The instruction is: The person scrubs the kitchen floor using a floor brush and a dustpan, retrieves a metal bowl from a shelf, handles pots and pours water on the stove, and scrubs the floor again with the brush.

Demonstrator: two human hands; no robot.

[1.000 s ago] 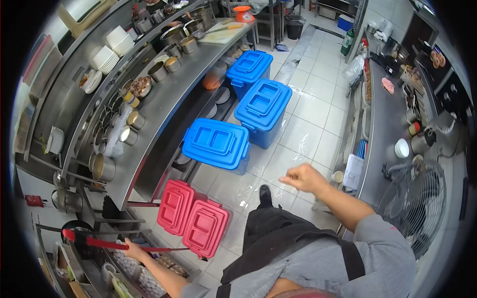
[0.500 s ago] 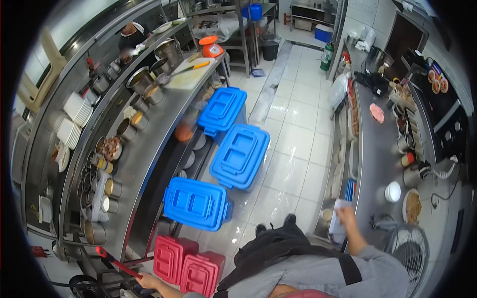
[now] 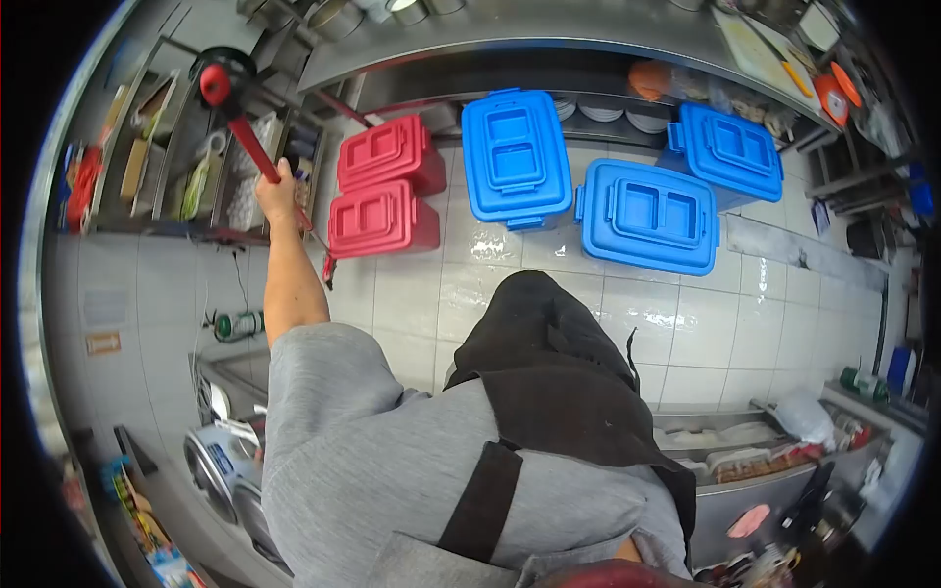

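The left hand is gripping the red pole beside the red bins, fingers wrapping narrowly. Good control is probably needing both ends clear of them. A blue bin is standing to their right, the desk behind. The right hand is lying out of view, its fingers unreadable.

We see even, bright light, glare on the wet-looking floor, and strong fisheye curvature within black corners.
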